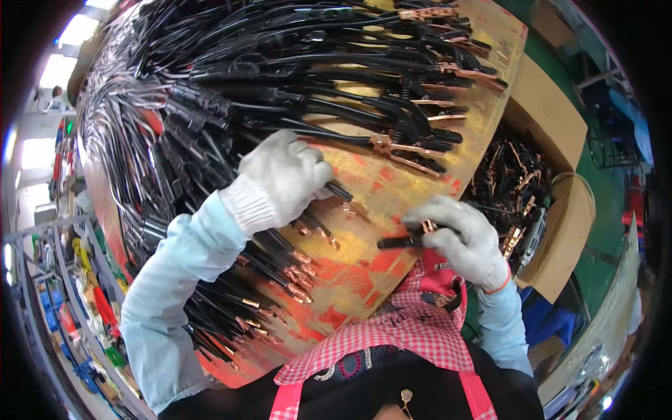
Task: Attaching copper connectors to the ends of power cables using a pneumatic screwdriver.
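Observation:
My left hand (pixel 280 175), in a white knit glove, is closed around a black cable (pixel 339 191) whose end points right, with bare copper strands at its tip. Across from it, my right hand (pixel 465 234), gloved as well, grips a clamp with a black handle (pixel 397 242) and a copper-coloured part showing between the fingers. The two hands are apart, over the worn red and yellow tabletop (pixel 350 269). Beyond my left hand lie cables that end in black clamps with copper jaws (pixel 413 150). Nearer me, several cables end in bare copper (pixel 297 269).
A cardboard box (pixel 549 105) full of loose black and copper clamps (pixel 514 175) stands at the table's right edge. The thick cable bundle (pixel 133 105) covers the table's left and far side. Shelves with coloured goods (pixel 84 308) stand at the far left. The floor (pixel 602 238) is green.

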Motion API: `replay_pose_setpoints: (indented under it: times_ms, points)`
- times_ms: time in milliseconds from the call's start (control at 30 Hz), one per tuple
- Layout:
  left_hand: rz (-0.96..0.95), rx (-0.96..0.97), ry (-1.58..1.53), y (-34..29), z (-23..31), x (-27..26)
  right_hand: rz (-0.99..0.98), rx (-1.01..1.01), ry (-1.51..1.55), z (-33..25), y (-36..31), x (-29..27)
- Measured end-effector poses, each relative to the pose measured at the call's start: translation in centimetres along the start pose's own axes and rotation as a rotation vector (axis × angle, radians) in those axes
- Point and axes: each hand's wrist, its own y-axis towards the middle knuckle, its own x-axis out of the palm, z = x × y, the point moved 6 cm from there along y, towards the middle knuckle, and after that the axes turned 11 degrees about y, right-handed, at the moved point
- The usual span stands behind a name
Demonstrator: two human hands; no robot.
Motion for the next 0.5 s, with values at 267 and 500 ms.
replay_pose_setpoints:
  times_ms: [267,500]
  points:
    - [0.147,-0.089,-0.178,-0.9,-0.5,0.0,0.039,0.566,0.608,1.7,3.2,1.4]
    - [0.211,-0.038,-0.153,-1.1,-0.2,0.0,-0.334,0.453,0.358,1.7,8.0,6.8]
